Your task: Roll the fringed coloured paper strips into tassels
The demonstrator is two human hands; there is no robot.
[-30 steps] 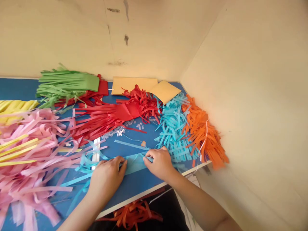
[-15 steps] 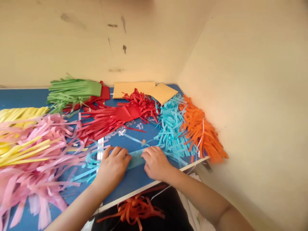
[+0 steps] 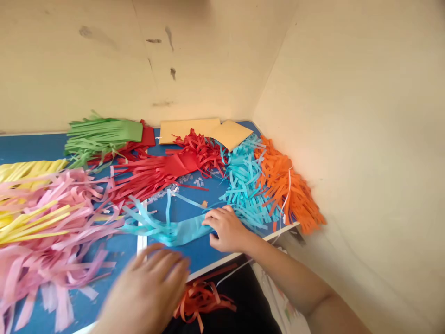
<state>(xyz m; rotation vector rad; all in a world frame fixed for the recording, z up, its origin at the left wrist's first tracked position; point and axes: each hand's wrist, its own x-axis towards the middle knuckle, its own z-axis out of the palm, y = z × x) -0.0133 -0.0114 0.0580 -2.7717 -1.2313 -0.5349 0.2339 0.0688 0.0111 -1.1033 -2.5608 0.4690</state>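
Observation:
A strip of light-blue fringed tissue paper [image 3: 189, 229] lies across the blue table near its front edge. Its cut ends fan out to the left, some lifted and curling. My right hand [image 3: 227, 229] is closed on the strip's right part, fingers curled with the thumb below. Motion smears my left hand [image 3: 153, 287]; it is in front of the table edge, nearer the camera, apart from the strip. Whether its fingers hold anything does not show. Under the table edge, orange fringed paper [image 3: 205, 299] rests over my dark-clothed lap, with a white string beside it.
Pink fringes [image 3: 52, 246] and yellow fringes [image 3: 33, 171] spread over the left of the table [image 3: 114, 248]. Behind are green fringes [image 3: 104, 132], red fringes [image 3: 153, 174] and folded yellow-orange paper [image 3: 189, 130]. Light-blue [image 3: 245, 181] and orange fringes [image 3: 288, 185] heap near the right wall.
My left hand has let go of the light-blue strip and moved down toward me. The strip's left end has risen and fanned out. My right hand stays on the strip.

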